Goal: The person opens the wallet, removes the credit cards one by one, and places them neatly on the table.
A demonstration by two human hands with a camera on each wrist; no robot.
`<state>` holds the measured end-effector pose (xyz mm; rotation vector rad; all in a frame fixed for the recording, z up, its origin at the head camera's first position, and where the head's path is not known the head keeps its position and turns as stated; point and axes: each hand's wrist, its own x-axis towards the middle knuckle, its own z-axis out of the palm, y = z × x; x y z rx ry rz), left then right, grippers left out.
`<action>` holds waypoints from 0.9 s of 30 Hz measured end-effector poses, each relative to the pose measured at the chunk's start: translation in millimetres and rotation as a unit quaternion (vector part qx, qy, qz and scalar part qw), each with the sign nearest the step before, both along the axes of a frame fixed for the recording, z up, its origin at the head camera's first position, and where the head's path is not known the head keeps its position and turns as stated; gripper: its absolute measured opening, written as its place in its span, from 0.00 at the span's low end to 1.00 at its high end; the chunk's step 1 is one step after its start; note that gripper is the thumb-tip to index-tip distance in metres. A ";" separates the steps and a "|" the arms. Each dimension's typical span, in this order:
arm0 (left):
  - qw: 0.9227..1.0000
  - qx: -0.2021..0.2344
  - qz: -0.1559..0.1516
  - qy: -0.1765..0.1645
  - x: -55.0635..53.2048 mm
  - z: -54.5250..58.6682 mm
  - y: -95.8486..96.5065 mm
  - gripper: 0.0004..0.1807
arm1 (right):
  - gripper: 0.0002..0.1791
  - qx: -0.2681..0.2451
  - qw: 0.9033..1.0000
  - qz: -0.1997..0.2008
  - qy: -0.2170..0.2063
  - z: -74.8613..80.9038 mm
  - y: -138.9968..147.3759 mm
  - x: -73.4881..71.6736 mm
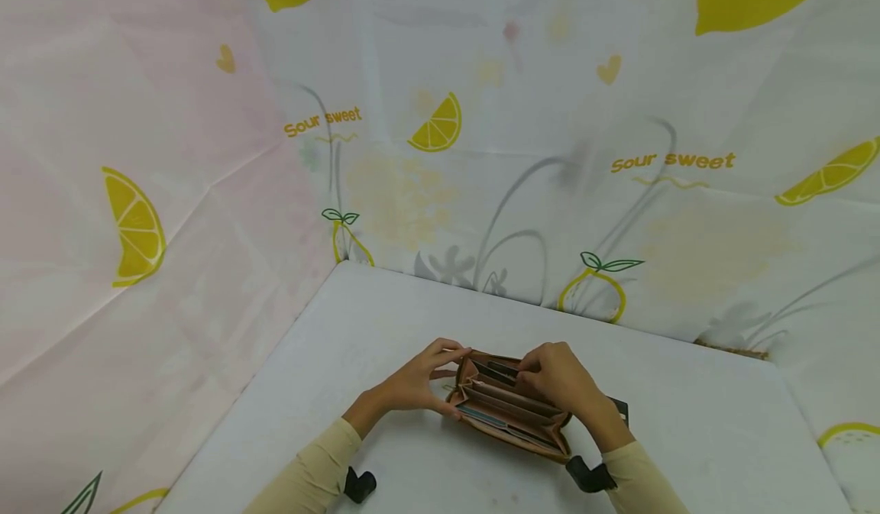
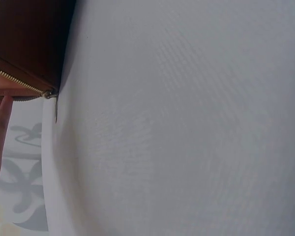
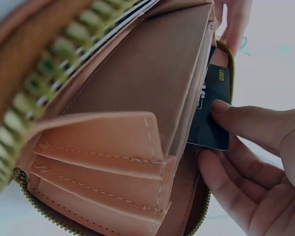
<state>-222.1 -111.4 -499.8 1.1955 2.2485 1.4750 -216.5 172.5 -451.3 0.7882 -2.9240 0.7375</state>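
Observation:
A brown zip-around wallet [image 1: 512,403] lies unzipped and spread on the white table, its pinkish-tan compartments facing up. My left hand [image 1: 417,376] grips its left end, thumb at the near edge and fingers at the far edge. In the left wrist view, a finger [image 2: 0,128] touches the wallet's [image 2: 29,44] edge beside the zip pull. Between thumb and fingers, my right hand [image 1: 560,376] pinches a black card [image 3: 214,110] at the far compartment. Part of the card is hidden behind the divider. Other cards [image 1: 484,416] sit in the near pocket.
A black flat object [image 1: 621,408] lies on the table [image 1: 385,308], partly hidden behind my right wrist. Lemon-printed sheets [image 1: 440,216] stand along the table's back and left sides. Black wrist pieces [image 1: 590,474] hang by both sleeves.

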 end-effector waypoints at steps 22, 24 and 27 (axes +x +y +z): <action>0.999 0.029 -0.025 -0.016 -1.4 0.0 0.5 0.53 | 0.07 -0.030 0.999 -0.008 0.026 -1.7 1.8 2.1; 0.999 0.031 -0.028 -0.015 -2.0 -0.9 0.4 0.53 | 0.07 -0.029 0.999 -0.007 0.026 -0.8 1.9 2.1; 0.999 0.036 -0.032 -0.011 -3.7 -4.2 0.6 0.53 | 0.07 -0.028 0.999 -0.001 0.033 1.2 2.6 1.8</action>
